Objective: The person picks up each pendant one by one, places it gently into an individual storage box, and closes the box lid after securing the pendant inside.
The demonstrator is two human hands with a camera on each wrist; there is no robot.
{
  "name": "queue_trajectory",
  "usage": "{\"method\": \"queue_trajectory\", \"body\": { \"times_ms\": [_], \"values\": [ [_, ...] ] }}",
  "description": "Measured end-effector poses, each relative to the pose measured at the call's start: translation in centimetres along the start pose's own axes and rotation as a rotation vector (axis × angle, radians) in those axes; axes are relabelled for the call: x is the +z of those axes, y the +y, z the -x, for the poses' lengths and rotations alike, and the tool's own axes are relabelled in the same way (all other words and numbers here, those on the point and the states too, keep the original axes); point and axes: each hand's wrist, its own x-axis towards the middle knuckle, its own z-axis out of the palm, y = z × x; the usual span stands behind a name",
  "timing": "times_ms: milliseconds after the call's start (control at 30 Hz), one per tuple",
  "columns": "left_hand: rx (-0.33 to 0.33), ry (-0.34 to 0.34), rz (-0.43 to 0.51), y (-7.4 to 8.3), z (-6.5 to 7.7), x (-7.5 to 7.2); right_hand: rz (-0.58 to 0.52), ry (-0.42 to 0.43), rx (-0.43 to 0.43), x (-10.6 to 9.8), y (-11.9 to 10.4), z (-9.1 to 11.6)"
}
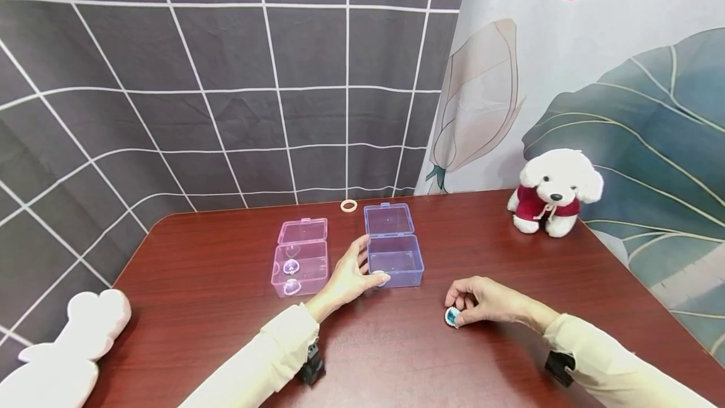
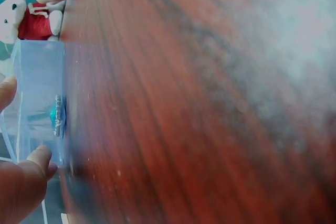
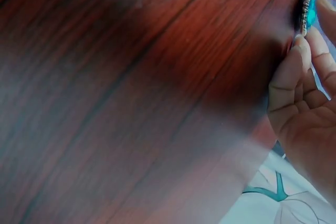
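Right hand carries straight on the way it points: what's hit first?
Likely the blue box, around its near right corner; the right hand points leftward and slightly away from the person. Depth is unclear: passing just in front, it would meet the left hand.

Long sleeves on both arms, and the left sleeve (image 1: 255, 357) and right sleeve (image 1: 614, 357) match: plain pale cream fabric, kinda bunched and wrinkly by the left cuff (image 1: 291, 331). Chunky black wrist camera (image 1: 311, 366) just below that cuff — plus a second black camera (image 1: 561, 368) well to its right. Left hand (image 1: 347, 274) and right hand (image 1: 491, 300) are bare.
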Motion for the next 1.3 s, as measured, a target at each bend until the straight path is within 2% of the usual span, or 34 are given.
{"method": "queue_trajectory", "body": {
  "times_ms": [133, 267, 433, 533, 700, 800, 900, 1033, 1200, 1300],
  "values": [
    [-0.001, -0.004, 0.009, 0.0, -0.1, -0.1, 0.061, 0.01, 0.0, 0.2, -0.2, -0.2],
    [0.002, -0.01, 0.014, 0.0, -0.1, -0.2, 0.058, 0.006, 0.004, 0.2, -0.3, -0.3],
    [0.0, -0.009, 0.014, -0.1, -0.2, -0.2, -0.052, 0.018, 0.038, -0.1, -0.3, -0.6],
    [-0.004, -0.009, 0.011, -0.2, -0.2, -0.3, -0.149, 0.08, 0.068, -0.6, -0.5, -1.2],
    [0.003, 0.0, 0.008, -0.3, -0.1, -0.3, -0.229, 0.307, 0.112, -1.9, -1.9, -4.5],
    [0.001, -0.001, 0.012, -0.3, -0.2, -0.3, -0.238, 0.388, 0.124, -1.9, -3.2, -7.4],
    [0.006, -0.012, 0.014, -0.3, -0.2, -0.2, -0.244, 0.383, 0.133, -1.2, -4.1, -10.0],
    [0.016, -0.02, 0.008, -0.3, -0.2, -0.2, -0.232, 0.349, 0.185, 0.0, -4.5, -12.3],
    [0.017, -0.018, 0.007, -0.1, -0.1, -0.2, -0.111, 0.343, 0.276, 1.2, -4.5, -13.6],
    [0.02, -0.017, 0.008, -0.1, 0.0, -0.3, -0.033, 0.348, 0.302, 1.6, -4.5, -14.1]
  ]
}}
